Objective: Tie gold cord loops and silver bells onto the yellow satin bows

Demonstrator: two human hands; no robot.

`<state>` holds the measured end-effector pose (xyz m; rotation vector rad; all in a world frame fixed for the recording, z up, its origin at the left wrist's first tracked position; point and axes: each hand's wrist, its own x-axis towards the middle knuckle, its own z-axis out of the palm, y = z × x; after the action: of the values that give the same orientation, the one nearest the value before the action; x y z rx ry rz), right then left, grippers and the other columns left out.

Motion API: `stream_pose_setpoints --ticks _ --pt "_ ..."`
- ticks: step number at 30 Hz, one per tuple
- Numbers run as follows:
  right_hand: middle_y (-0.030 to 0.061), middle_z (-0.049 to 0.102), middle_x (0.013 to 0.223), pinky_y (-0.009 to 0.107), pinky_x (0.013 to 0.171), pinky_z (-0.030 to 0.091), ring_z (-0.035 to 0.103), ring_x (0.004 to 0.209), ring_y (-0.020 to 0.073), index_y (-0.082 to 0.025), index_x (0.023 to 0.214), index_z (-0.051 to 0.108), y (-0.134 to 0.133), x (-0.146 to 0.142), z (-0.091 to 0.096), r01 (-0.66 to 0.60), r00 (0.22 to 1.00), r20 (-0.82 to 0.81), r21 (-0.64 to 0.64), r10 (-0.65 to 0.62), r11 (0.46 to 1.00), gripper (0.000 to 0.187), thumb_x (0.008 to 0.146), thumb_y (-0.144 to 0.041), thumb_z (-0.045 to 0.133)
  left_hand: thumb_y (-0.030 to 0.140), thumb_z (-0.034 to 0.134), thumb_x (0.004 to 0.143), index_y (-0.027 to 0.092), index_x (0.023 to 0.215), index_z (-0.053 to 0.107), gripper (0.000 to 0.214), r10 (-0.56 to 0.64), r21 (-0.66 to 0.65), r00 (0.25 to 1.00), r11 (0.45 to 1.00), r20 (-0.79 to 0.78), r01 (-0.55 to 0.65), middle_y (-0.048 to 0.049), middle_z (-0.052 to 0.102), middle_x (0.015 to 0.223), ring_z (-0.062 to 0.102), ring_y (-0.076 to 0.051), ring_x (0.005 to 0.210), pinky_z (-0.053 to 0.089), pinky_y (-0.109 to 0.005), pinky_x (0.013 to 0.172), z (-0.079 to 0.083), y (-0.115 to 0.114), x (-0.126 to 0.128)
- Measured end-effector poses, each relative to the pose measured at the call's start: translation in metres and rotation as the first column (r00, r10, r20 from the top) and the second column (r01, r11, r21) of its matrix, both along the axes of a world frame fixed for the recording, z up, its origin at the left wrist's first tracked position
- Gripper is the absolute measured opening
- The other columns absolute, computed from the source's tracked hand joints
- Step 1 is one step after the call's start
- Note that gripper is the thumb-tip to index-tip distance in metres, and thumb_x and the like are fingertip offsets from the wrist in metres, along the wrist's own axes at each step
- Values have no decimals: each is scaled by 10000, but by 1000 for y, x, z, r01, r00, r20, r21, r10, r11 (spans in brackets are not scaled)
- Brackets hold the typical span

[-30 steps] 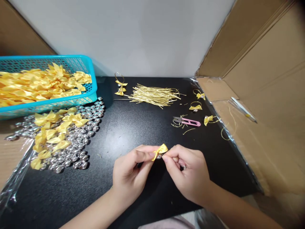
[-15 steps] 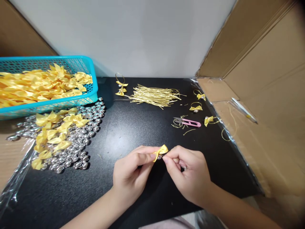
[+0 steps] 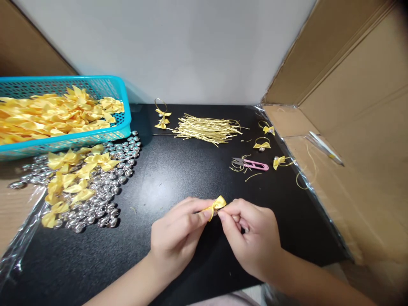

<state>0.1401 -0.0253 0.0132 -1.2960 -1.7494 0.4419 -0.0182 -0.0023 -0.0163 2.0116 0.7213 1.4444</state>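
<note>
A yellow ribbon bow point(image 3: 218, 204) is pinched between the thumb and fingers of my left hand point(image 3: 177, 233) above the front of the black tabletop. Just beneath the bow a small silver bead point(image 3: 215, 212) shows in part. Close against the bow's right side, my right hand point(image 3: 253, 236) is closed in a pinch, thumb against forefinger. Whatever lies between those fingertips is too small to make out. Pink thread snips point(image 3: 251, 164) lie beyond my right hand, among gold cord scraps point(image 3: 253, 176).
A turquoise basket point(image 3: 126, 108) full of yellow bows stands at the back left. Silver beads point(image 3: 95, 210) and loose bows point(image 3: 84, 170) lie before it. Gold cords point(image 3: 207, 128) are heaped at the back. Bows with cord loops point(image 3: 262, 145) sit at right, beside cardboard point(image 3: 347, 127).
Both hands stay together near the same spot. The bow has turned slightly and shifted a little to the right, and my right fingertips sit closer against it.
</note>
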Motion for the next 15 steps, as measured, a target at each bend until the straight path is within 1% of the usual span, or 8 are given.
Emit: stream_pose_setpoints --ticks 5,9,15 --pt "-76 409 471 179 405 285 349 404 52 -193 611 480 -1 -3 -1 29 1000 8 66 -29 997 244 798 -46 530 -6 606 828 197 1022 660 286 35 21 999 999 -9 -34 -78 759 947 719 -174 796 603 -287 665 0 -3 1" --pt "-74 413 475 178 419 301 373 415 56 -194 617 476 -2 -4 -3 35 999 12 97 -36 995 242 792 -36 529 0 602 838 168 981 663 229 53 22 999 998 8 -53 -92 761 928 728 -179 801 605 -294 685 1 -3 2" --pt "-75 424 472 175 418 301 373 415 54 -189 634 495 -1 -5 -3 31 999 25 126 -35 992 227 790 -29 533 13 603 843 169 944 667 196 48 2 998 999 42 -49 -84 773 908 738 -187 803 608 -299 688 2 -4 4"
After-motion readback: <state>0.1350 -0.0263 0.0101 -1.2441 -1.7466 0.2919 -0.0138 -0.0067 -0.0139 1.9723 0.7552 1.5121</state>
